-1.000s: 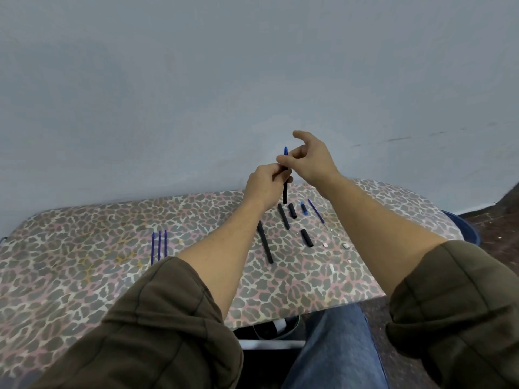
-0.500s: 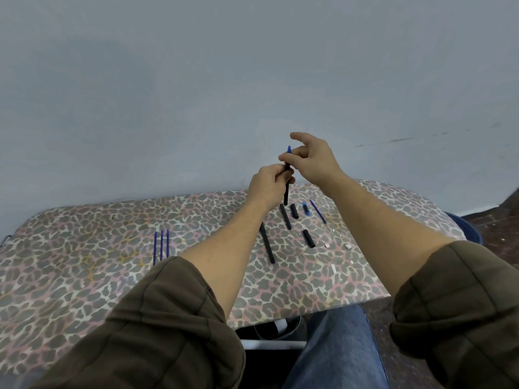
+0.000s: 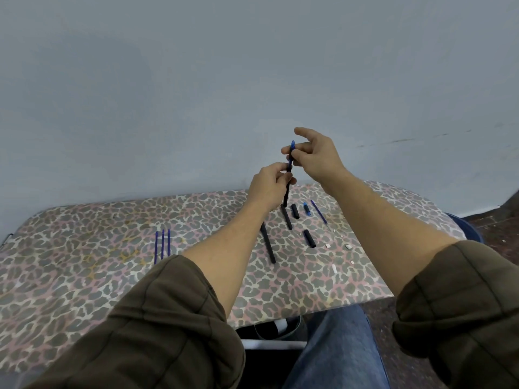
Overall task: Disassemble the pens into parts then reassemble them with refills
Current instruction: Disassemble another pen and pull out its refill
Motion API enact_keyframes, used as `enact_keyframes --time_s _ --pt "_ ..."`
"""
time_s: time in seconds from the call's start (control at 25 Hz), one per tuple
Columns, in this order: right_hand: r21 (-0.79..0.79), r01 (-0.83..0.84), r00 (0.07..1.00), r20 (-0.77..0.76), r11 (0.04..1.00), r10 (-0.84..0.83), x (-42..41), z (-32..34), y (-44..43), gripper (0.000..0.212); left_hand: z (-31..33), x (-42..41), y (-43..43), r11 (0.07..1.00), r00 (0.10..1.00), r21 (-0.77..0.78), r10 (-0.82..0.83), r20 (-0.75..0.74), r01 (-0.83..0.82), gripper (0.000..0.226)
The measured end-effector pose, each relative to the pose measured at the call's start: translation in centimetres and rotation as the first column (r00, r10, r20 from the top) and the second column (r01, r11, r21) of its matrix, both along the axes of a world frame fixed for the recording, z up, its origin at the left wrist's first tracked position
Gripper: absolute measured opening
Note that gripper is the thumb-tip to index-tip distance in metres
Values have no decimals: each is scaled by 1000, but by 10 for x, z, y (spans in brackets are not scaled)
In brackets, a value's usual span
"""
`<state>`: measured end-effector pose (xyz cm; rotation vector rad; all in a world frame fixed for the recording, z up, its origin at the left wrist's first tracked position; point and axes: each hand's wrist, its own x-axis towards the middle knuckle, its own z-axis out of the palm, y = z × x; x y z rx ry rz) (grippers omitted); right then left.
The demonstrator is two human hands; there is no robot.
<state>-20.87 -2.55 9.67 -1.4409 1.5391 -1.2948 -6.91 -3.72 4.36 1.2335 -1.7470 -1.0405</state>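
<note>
My left hand (image 3: 269, 183) grips an upright black pen barrel (image 3: 287, 192) held above the table. My right hand (image 3: 317, 158) pinches the blue tip section (image 3: 292, 148) at the barrel's top, index finger raised. On the leopard-print table (image 3: 84, 248) lie two black barrels (image 3: 268, 244) (image 3: 287, 217), two short black caps (image 3: 295, 211) (image 3: 309, 238), a blue tip piece (image 3: 306, 208) and a loose blue refill (image 3: 319, 211). Three blue refills (image 3: 162, 245) lie side by side on the left.
Several small white bits (image 3: 338, 245) are scattered on the cloth at the right. A grey wall stands right behind the table. A dark blue bin rim (image 3: 463, 226) shows past the table's right edge. My jeans-clad leg (image 3: 337, 346) is below the front edge.
My right hand has risen a little with the blue tip section, so more blue shows above the black barrel. The left hand stays where it was on the barrel.
</note>
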Motion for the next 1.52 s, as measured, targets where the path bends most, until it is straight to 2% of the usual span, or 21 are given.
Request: enact_keyframes --time_s 0.2,0.4,0.52,0.6,0.68,0.8,0.88,0.96,1.04,1.16,1.4,1.52 --pt "-25 75 997 0 997 -75 -4 6 -6 47 -3 -2 2 999 1000 -39 4 10 -4 29" --pt "-47 109 991 80 993 -105 -5 6 -7 27 -5 -1 3 999 1000 -38 27 13 -27 27" --pt "-103 206 964 192 973 -184 -12 16 -15 22 -8 0 5 999 999 -38 37 38 -36 26" --pt "-61 286 943 197 956 -269 -21 18 -20 23 -9 0 4 998 998 -37 49 33 -47 27" --pt "75 305 949 56 949 -310 -29 10 -18 22 -9 -1 3 997 998 -41 65 25 -64 26" --pt "321 289 931 -314 902 -186 -40 -20 -5 19 -8 -6 2 996 996 -38 85 -4 -85 25" --pt "415 288 845 -534 863 -26 -46 -42 3 19 -9 -11 3 996 997 -35 82 -14 -83 25" --pt "472 302 756 -648 828 94 -52 -62 9 22 -13 -16 4 997 997 -30 75 -13 -75 25" --pt "515 312 709 -685 799 165 -57 -78 15 23 -20 -20 6 997 998 -25 66 -14 -66 25" --pt "581 308 711 -666 754 223 -58 -96 20 21 -29 -25 7 998 998 -9 61 -11 -61 25" --pt "561 320 648 -717 763 255 -54 -116 18 17 -37 -30 5 998 998 27 52 -18 -51 26" --pt "566 332 659 -711 754 244 -54 -115 16 14 -38 -30 4 998 998 37 54 -21 -53 26"
